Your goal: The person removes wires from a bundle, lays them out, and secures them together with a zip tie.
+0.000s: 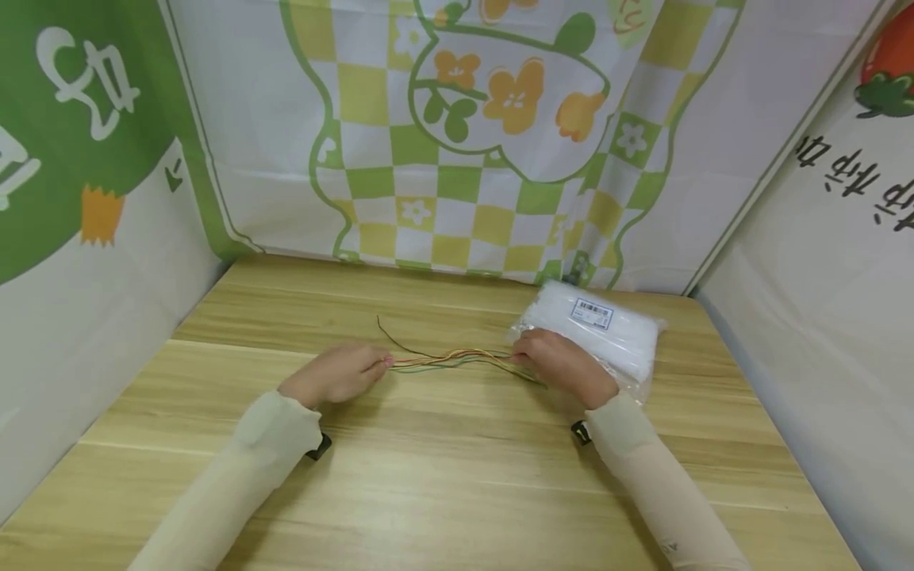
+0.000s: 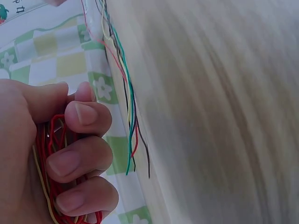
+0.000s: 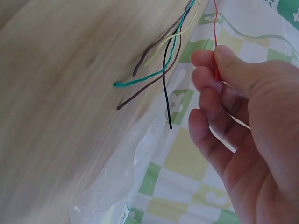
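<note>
Several thin coloured wires [image 1: 460,357], among them green, black, yellow and red, lie loosely stretched across the table between the hands. My left hand [image 1: 343,373] is at their left end, its fingers curled round a folded bundle of red and yellow wire [image 2: 43,149], as the left wrist view shows. At the right end my right hand [image 1: 560,361] pinches a single red wire [image 3: 216,28] between thumb and index finger. Beside it, in the right wrist view, the loose ends of a green wire [image 3: 147,78], a black wire [image 3: 166,100] and others fan out.
A clear plastic bag of white contents [image 1: 621,337] with a barcode label lies behind and beside the right hand. Printed cloth [image 1: 400,182] hangs along the table's back edge, and more covers both sides. The wooden table [image 1: 457,476] extends toward me.
</note>
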`<state>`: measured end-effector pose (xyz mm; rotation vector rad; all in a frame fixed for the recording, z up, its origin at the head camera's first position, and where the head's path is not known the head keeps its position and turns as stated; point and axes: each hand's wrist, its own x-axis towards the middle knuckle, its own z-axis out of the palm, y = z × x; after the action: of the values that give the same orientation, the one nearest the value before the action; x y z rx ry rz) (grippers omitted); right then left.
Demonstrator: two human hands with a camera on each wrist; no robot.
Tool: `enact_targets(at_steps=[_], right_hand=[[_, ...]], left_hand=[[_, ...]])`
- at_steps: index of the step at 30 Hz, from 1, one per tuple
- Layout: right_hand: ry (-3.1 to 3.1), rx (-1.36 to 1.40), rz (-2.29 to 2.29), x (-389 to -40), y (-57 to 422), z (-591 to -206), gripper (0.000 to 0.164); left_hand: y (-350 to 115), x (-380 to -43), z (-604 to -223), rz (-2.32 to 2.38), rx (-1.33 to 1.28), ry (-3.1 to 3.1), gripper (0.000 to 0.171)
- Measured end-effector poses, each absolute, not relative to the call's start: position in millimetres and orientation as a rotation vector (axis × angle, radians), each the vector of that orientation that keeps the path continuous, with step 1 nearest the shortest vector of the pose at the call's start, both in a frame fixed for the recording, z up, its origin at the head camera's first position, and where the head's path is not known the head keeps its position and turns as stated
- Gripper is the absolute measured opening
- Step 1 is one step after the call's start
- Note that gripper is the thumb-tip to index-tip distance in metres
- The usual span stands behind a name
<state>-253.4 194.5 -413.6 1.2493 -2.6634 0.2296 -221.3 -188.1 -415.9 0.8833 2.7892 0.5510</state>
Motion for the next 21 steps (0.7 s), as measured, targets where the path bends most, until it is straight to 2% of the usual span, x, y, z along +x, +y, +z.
enact_targets(at_steps=[11, 16, 21], right_hand=[[-2.630, 1.274, 0.292, -254.2, 189.7, -408.4, 0.016], [-2.580, 1.345, 0.361, -248.5, 184.3, -401.4, 0.008], [-2.565, 1.369, 0.387, -240.9, 176.0, -393.7, 0.009]], left_hand=[[-169.5, -223.3, -417.4, 0.529, 0.890, 2.756, 0.042], [-162.3, -223.9, -417.0, 0.497, 0.940, 2.753, 0.040], [-155.1, -222.1, -415.1, 0.508, 0.968, 2.731, 0.037]])
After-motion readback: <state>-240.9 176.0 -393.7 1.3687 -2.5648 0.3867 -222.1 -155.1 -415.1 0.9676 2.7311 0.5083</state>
